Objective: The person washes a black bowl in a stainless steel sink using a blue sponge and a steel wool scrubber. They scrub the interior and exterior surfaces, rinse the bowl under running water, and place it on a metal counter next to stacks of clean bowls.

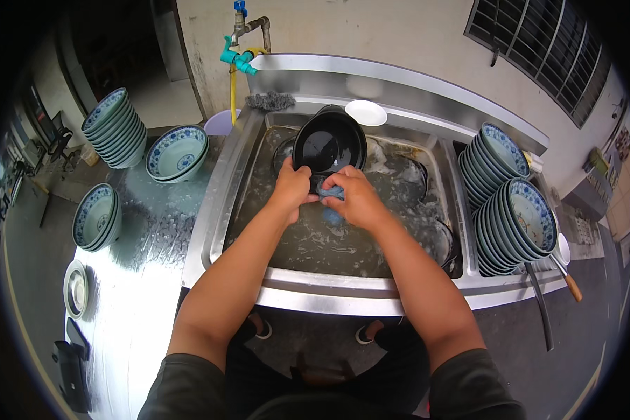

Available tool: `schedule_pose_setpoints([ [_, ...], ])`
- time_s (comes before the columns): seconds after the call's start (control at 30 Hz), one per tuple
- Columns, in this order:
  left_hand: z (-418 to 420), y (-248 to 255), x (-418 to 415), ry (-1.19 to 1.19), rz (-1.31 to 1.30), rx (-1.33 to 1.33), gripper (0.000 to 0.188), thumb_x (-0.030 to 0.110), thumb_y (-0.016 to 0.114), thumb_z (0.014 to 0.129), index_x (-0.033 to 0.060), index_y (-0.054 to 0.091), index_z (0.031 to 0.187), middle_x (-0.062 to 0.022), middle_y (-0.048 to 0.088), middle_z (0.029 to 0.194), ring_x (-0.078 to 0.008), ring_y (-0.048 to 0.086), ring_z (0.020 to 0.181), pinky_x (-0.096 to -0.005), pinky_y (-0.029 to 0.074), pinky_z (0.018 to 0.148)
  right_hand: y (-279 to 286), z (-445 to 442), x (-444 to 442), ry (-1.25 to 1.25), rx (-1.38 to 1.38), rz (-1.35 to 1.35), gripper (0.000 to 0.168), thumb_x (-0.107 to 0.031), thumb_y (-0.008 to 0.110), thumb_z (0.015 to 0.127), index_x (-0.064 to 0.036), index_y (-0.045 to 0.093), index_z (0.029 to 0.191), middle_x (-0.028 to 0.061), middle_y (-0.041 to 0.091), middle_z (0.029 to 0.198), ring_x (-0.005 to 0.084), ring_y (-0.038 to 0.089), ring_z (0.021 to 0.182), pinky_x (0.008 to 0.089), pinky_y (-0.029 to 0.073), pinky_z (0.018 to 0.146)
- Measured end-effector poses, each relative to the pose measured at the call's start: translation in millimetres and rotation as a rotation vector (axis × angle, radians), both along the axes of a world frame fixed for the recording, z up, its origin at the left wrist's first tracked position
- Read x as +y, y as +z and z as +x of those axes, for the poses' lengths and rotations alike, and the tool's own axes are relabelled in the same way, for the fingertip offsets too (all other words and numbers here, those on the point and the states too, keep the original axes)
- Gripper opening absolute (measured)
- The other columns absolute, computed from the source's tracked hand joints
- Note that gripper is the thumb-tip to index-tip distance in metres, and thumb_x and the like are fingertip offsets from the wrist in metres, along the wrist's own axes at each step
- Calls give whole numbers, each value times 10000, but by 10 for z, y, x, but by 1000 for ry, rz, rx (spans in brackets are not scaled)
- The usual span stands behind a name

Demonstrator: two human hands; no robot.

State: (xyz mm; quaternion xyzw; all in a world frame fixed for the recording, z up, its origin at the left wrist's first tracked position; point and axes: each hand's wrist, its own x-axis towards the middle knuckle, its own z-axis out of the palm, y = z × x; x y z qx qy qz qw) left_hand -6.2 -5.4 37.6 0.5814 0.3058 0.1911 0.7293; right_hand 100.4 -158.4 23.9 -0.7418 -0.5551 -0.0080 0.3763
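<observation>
A black bowl [329,144] is tilted above the murky water of a stainless steel sink [315,277], its inside facing me. My left hand [292,189] grips the bowl's near left side, thumb at the rim. In my right hand [356,197] is a bluish scrubbing pad [333,193], pressed near the bowl's close edge. Part of a blue thing shows just under the water below it. Other dark rounded dishes [413,181] lie partly sunk at the right of the basin. Suds and cloudy water hide much of what is under the surface.
Patterned bowls stand in stacks on the left counter [152,226], including a tall stack [116,131]. More bowl stacks [504,226] fill the right side, with handled utensils [541,310] jutting out. A white dish [366,113] and a grey scourer [270,101] rest along the back ledge near the tap [240,31].
</observation>
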Motion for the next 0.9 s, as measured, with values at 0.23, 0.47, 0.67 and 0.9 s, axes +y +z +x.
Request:
schedule_pose_setpoints([
  [0.23, -12, 102, -34, 22, 0, -73, 457, 97, 455, 1032, 110, 440, 1489, -151, 608, 1362, -280, 679, 1109, -433, 654, 798, 112, 275, -129, -238, -147, -17, 300, -124, 899, 761, -122, 744, 1019, 111, 593, 1074, 338, 598, 1086, 438, 528, 908],
  [0.47, -65, 127, -39, 21, 12, -18, 427, 87, 454, 1014, 112, 475, 1440, -150, 630, 1313, -282, 695, 1078, -437, 652, 785, 123, -59, -40, 10, -63, -24, 291, -120, 892, 794, -110, 751, 1049, 102, 609, 1048, 321, 621, 1040, 420, 526, 885],
  [0.67, -31, 131, -71, 19, 38, -81, 471, 63, 455, 979, 123, 457, 1446, -162, 631, 1311, -304, 704, 1080, -460, 650, 839, 74, 194, -108, -252, -190, -25, 276, -112, 874, 802, -128, 745, 1046, 110, 608, 1058, 345, 615, 1045, 453, 535, 891],
  [0.9, -49, 194, -39, -5, -50, -89, 480, 43, 436, 1023, 95, 408, 1499, -167, 571, 1431, -300, 681, 1164, -452, 659, 852, 121, 659, -430, -679, -241, -86, 288, -111, 810, 835, -150, 716, 1105, 86, 616, 1184, 345, 558, 1188, 493, 533, 964],
])
